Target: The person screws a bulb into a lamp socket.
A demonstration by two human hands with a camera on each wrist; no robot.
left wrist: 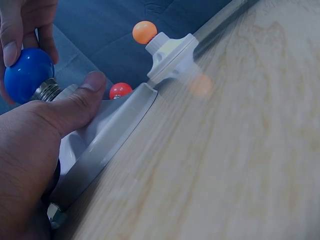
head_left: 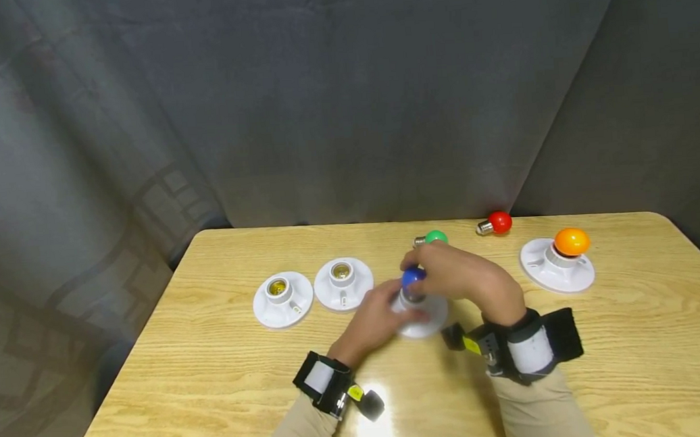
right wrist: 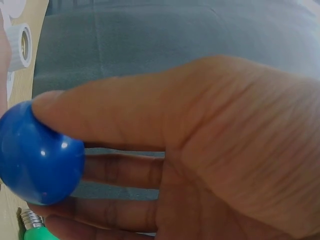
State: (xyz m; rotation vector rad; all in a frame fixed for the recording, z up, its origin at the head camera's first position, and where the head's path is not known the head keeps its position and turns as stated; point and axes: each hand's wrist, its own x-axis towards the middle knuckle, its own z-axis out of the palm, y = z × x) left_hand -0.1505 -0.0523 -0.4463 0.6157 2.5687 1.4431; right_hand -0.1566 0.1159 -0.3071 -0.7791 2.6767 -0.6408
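Between thumb and fingers, my right hand [head_left: 466, 275] holds a blue light bulb [left wrist: 29, 75] by its glass. The bulb's metal screw base [left wrist: 47, 90] points down at the socket of a white round lamp holder [head_left: 435, 315]; some of its thread shows above the socket. My left hand [head_left: 382, 316] grips that lamp holder from the left side, the thumb lying over its base in the left wrist view. In the right wrist view the blue bulb [right wrist: 42, 152] sits at the fingertips, its screw base hidden.
Two lamp holders [head_left: 280, 311] [head_left: 355, 291] with bare sockets stand to the left. Behind my right hand lies a green bulb [head_left: 436, 237], and a red bulb [head_left: 500, 222] lies near the table's back edge. Farther right, an orange bulb [head_left: 572, 241] sits in another lamp holder [head_left: 558, 280].
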